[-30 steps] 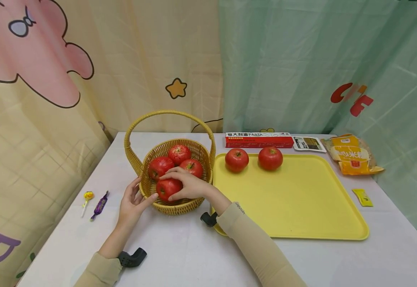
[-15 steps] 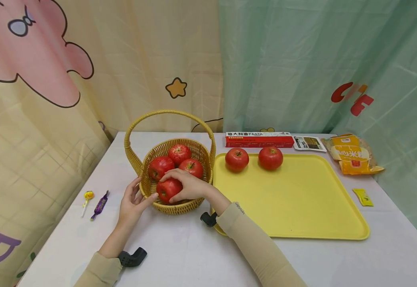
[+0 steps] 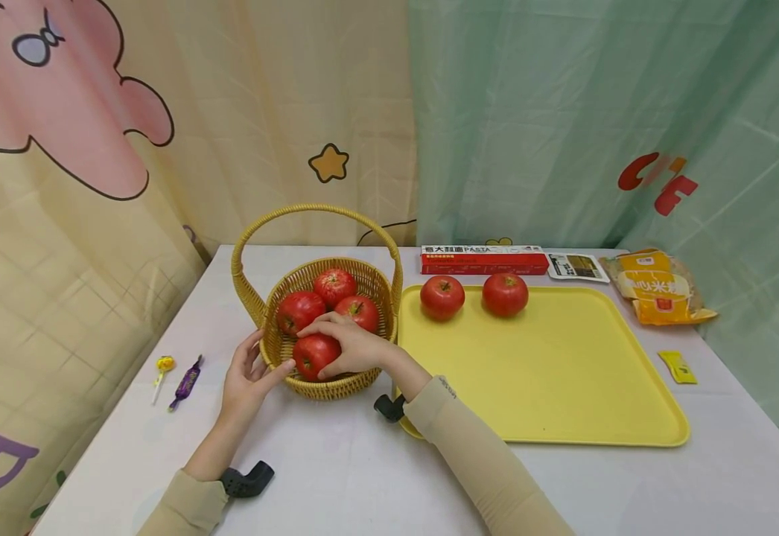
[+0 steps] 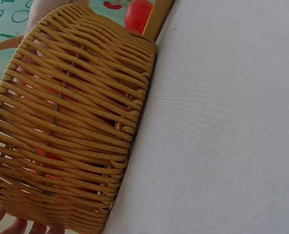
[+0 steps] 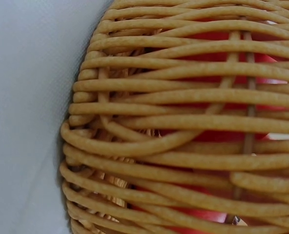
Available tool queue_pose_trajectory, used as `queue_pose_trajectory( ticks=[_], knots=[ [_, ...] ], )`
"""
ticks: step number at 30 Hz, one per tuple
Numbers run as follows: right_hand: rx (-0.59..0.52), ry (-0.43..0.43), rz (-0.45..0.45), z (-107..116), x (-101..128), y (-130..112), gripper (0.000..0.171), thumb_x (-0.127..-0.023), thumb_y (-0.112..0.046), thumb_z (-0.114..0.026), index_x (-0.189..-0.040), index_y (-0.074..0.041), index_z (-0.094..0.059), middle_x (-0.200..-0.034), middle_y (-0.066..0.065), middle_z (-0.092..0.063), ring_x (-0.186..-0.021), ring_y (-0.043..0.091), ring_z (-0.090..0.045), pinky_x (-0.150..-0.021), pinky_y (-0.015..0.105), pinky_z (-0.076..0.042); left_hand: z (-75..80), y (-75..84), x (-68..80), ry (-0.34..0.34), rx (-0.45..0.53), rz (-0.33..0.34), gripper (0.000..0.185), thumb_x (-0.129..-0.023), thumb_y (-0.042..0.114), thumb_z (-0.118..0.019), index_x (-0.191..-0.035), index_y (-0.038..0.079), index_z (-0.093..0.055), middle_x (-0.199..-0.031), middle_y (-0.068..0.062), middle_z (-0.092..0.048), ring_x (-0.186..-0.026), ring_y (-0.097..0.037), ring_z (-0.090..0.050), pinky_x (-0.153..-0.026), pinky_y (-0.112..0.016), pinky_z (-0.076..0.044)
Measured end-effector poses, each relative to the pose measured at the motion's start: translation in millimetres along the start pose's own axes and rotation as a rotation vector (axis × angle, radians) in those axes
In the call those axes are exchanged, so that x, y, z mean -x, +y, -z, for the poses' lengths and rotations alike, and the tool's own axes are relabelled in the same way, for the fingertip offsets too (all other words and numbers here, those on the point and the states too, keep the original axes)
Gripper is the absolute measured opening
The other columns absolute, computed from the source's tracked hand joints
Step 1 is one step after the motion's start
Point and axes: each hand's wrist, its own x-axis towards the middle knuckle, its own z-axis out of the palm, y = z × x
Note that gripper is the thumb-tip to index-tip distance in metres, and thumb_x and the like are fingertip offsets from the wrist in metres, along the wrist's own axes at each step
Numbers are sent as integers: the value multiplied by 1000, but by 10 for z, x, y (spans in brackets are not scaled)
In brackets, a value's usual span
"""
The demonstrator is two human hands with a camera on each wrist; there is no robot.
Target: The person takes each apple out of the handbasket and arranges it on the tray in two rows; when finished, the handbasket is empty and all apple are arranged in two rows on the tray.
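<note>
A woven yellow basket (image 3: pixel 255 301) with a high handle stands on the white table and holds several red tomatoes. My right hand (image 3: pixel 348 344) reaches over the near rim and grips the front tomato (image 3: pixel 311 354) from above. My left hand (image 3: pixel 249 376) rests against the basket's near left side, fingers straight on the weave. Both wrist views are filled by the basket wall (image 4: pixel 71 122) (image 5: pixel 183 126), with red showing through the gaps. Two more tomatoes (image 3: pixel 442 297) (image 3: pixel 505 293) sit at the back of a yellow tray (image 3: pixel 564 380) to the right of the basket.
A red pasta box (image 3: pixel 483 260), a small card (image 3: pixel 577 266) and an orange packet (image 3: pixel 657 286) lie behind the tray. A small yellow sachet (image 3: pixel 676 366) lies right of it. A lollipop (image 3: pixel 161 370) and a purple sweet (image 3: pixel 185 383) lie left of the basket.
The front tomato has risen very slightly in my right hand. My left hand has stayed on the basket.
</note>
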Motion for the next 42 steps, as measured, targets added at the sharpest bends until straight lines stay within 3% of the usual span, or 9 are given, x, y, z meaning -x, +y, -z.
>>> queue_pose_trajectory(
  ticks=[6, 16, 19, 25, 30, 35, 42],
  knots=[
    [-17, -5, 19, 21, 10, 6, 60, -78, -19, -77, -131, -25, -50, -135, -1, -43, -123, 16, -40, -100, 38, -41, -3, 4, -12, -3, 9, -6, 71, -85, 3, -67, -144, 5, -27, -150, -12, -24, -135, -34, -29, -88, -14, -43],
    [-13, 92, 41, 67, 105, 8, 63, -76, -32, -79, -131, -26, -50, -134, -1, -43, -122, 17, -41, -97, 39, -44, -1, -16, -7, 15, 10, -18, 71, -83, 0, -68, -142, 3, -29, -149, -12, -26, -136, -32, -28, -89, -14, -43],
    [-99, 119, 85, 170, 190, -3, 63, -76, -32, -79, -131, -26, -49, -134, -3, -43, -123, 16, -40, -96, 37, -45, -1, -15, -4, 23, -1, -17, 71, -83, 0, -69, -142, 3, -30, -148, -12, -27, -135, -31, -29, -91, -15, -42],
    [-377, 129, 152, 528, 504, -15, 65, -76, -22, -78, -133, -24, -47, -131, -5, -46, -119, 15, -45, -92, 34, -49, 1, -5, -2, 15, -4, -8, 72, -83, 1, -69, -143, 4, -29, -149, -11, -25, -136, -30, -28, -93, -16, -41],
    [-461, 198, 208, 864, 820, 60, 71, -75, -20, -80, -136, -10, -45, -127, 4, -51, -116, 21, -47, -90, 41, -51, 5, -18, -14, 7, -1, -16, 73, -83, 0, -69, -143, 4, -28, -150, -11, -23, -137, -31, -26, -90, -13, -42],
    [-547, 272, 211, 1122, 1153, 265, 72, -75, -12, -79, -137, -7, -42, -129, 10, -48, -117, 28, -47, -85, 45, -53, 8, -26, -15, 2, -4, -13, 73, -83, 1, -69, -144, 5, -28, -151, -11, -22, -137, -31, -26, -88, -11, -43],
    [-727, 489, 266, 1447, 1616, 710, 69, -77, 11, -68, -139, -1, -39, -129, 10, -47, -117, 25, -45, -87, 33, -53, 9, -20, -10, 3, -17, -1, 73, -84, 3, -69, -144, 5, -28, -151, -10, -21, -137, -29, -25, -88, -9, -42]
  ],
)
